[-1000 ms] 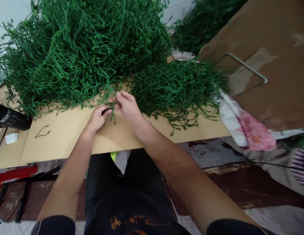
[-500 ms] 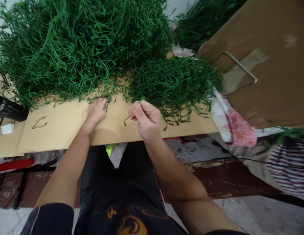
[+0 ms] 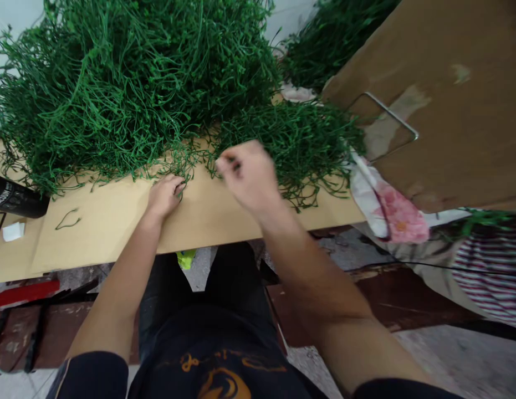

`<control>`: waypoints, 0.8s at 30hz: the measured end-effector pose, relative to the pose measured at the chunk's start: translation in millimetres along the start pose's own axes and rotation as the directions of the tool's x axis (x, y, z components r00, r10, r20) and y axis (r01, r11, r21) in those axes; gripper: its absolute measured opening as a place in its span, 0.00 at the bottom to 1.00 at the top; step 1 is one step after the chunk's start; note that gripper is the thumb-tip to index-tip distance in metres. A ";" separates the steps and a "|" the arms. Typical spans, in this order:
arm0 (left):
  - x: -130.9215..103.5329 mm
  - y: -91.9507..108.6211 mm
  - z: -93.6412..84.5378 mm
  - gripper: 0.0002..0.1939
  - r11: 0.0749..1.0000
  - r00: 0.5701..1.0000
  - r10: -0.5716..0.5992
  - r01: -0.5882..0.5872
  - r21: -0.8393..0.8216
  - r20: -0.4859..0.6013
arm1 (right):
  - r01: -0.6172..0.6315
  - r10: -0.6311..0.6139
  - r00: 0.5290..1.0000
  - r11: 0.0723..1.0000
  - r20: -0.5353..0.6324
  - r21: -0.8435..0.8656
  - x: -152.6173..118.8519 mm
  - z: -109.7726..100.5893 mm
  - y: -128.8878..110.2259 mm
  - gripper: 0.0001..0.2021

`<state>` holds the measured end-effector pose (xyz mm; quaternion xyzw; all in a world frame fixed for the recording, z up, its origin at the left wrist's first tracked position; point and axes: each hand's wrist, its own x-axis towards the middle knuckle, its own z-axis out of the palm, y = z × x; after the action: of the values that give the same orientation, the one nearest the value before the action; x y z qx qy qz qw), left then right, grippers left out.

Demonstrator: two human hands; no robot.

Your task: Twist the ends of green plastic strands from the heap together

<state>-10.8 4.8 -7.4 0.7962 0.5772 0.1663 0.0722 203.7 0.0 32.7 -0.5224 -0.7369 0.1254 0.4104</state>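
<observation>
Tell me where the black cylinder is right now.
The black cylinder is at the left edge of the head camera's view, beside the large green heap and just beyond the small white piece.

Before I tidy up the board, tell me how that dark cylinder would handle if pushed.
The black cylinder probably rolls easily, given its round sides. It looks stiff; its outline shows no dents. Its weight is hard to judge.

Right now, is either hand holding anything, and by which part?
The left hand seems to pinch a green sprig; by which part cannot be told. The right hand is blurred, so whether it holds anything cannot be told.
</observation>
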 end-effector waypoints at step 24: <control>1.5 2.9 1.4 0.14 0.989 0.999 0.028 -0.030 -0.144 -0.021 | -0.181 0.203 0.978 0.733 0.044 0.656 -27.8 56.7 -32.7 0.17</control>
<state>-7.3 5.4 -7.6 0.7956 0.5526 0.2163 0.1219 143.4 -24.2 3.8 -0.4203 -0.5817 0.4095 0.5633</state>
